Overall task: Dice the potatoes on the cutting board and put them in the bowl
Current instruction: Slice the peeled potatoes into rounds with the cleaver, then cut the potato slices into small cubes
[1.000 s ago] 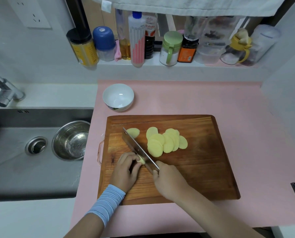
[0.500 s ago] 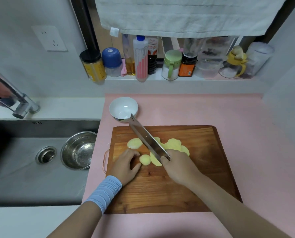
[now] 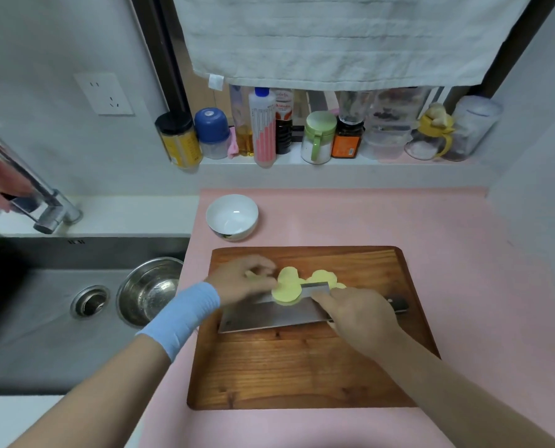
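Item, left hand: my fingers curl onto a blurred end piece of the potato slices, far left on the cutting board; right hand grips the cleaver, laid flat, blade leftward. Slices: overlapped, partly on the blade; bowl just beyond the board, holding none. Step, I judge: gathering slices; next calls for stacking, strips, then crosscuts.

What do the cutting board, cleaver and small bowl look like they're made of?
Cutting board: wood, reddish-brown, satin finish; lengthwise grain and knots show.
Cleaver: steel blade by its brushed grey sheen; handle dark, material unclear.
Bowl: probably glazed ceramic, glossy white with a bright highlight inside; could be melamine.
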### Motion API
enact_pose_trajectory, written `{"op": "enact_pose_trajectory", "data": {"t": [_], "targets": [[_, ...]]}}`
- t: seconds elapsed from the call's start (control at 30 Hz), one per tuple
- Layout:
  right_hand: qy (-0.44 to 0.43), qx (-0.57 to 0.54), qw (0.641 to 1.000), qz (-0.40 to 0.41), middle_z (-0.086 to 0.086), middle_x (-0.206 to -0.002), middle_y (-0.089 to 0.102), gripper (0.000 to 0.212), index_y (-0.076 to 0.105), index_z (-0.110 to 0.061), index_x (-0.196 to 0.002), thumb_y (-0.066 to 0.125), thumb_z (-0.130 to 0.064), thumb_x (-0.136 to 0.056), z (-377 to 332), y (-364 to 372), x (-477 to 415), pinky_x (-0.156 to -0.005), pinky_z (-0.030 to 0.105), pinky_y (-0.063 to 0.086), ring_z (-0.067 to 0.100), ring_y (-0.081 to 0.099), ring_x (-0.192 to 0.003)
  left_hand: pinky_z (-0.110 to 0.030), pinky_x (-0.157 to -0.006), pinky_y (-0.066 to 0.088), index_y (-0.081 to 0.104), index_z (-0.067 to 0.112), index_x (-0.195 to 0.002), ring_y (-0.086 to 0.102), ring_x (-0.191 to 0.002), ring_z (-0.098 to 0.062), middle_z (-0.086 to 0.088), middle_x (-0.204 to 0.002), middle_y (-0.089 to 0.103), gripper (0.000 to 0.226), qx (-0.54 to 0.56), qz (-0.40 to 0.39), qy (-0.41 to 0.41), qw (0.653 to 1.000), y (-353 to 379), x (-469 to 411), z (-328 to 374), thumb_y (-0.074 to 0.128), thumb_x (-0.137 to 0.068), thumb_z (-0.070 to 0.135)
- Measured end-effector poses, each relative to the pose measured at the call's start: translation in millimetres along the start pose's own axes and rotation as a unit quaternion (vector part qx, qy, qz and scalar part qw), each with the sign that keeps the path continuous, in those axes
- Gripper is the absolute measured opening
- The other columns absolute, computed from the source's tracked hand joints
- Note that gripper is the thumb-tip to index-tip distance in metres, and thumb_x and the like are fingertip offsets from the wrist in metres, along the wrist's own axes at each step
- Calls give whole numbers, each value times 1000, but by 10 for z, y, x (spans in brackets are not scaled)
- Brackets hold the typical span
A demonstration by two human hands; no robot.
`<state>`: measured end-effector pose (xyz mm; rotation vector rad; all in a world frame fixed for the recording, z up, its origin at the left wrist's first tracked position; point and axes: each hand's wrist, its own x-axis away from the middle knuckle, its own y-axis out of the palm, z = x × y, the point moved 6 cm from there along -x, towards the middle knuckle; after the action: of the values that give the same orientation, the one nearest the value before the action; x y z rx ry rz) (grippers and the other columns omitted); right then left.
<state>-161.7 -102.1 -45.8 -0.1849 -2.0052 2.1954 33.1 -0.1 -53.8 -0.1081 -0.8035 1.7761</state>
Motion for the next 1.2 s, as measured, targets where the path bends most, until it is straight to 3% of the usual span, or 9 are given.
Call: {"op": "enact_pose_trajectory", "data": {"t": [0.07,0.17,0.33,0.5,0.57,0.7,0.8,1.0,1.2], "targets": [[-17,16,1000,3,-3,-71,65,46,68,-26,-108,89,-31,-68,-51,-49,-31,-43,26,43,18,61,-56,-15,-89,41,63,38,-123,53,-106,3,20,-119,60,43,-74,-82,3,994,242,-77,28,75,-82,47],[-41,40,998,4,-5,-60,57,45,69,-26,-90,94,-33,-53,-78,-62,-56,-38,26,37,15,53,-46,-23,-93,45,66,40,-118,58,-105,-5,19,-113,65,44,-49,-59,-19,997,309,-168,-92,79,-76,50],[-33,-21,999,-13,0,-110,68,36,50,-26,-135,55,-32,-100,-71,-110,5,-72,32,52,23,66,-95,-18,-82,44,70,36,-97,62,-95,-8,15,-103,69,22,31,65,-51,996,70,-203,-322,80,-81,24],[110,-151,982,-21,-13,-90,73,31,66,-38,-124,58,-34,-94,278,-27,130,-65,20,49,8,67,-77,-28,-93,50,77,35,-86,67,-95,-11,12,-96,73,11,27,152,-94,984,-307,-3,-859,76,-85,24],[192,-231,954,-18,-12,-78,71,26,69,-40,-119,60,-34,-95,408,18,132,-60,21,48,7,64,-66,-24,-86,46,80,28,-92,64,-92,-13,7,-95,70,8,-69,150,-52,985,-243,58,-874,73,-88,25],[301,-368,880,-7,-13,-78,69,18,68,-39,-106,55,-30,-98,454,43,5,-66,29,50,7,64,-72,-31,-79,55,76,30,-109,60,-93,-22,3,-97,62,31,-227,182,78,954,90,37,-833,76,-82,17],[332,-409,850,32,-6,-75,68,16,67,-31,-91,54,-22,-96,433,-24,-64,-66,38,52,18,64,-71,-35,-72,58,70,30,-119,61,-92,-23,4,-104,61,36,-296,142,96,940,316,46,-886,71,-83,35],[381,-395,834,57,-5,-76,68,16,71,-26,-97,55,-22,-96,579,10,65,-61,34,50,16,63,-70,-37,-98,41,47,30,-142,46,-116,-18,4,-128,50,75,-289,169,140,932,497,158,-594,61,-79,68],[420,-387,818,69,-12,-78,66,17,70,-29,-100,54,-26,-98,696,90,229,-64,32,51,8,61,-73,-52,-119,19,34,34,-150,23,-146,-33,-6,-158,29,78,-417,58,253,871,1377,-446,244,53,-83,68]]}}
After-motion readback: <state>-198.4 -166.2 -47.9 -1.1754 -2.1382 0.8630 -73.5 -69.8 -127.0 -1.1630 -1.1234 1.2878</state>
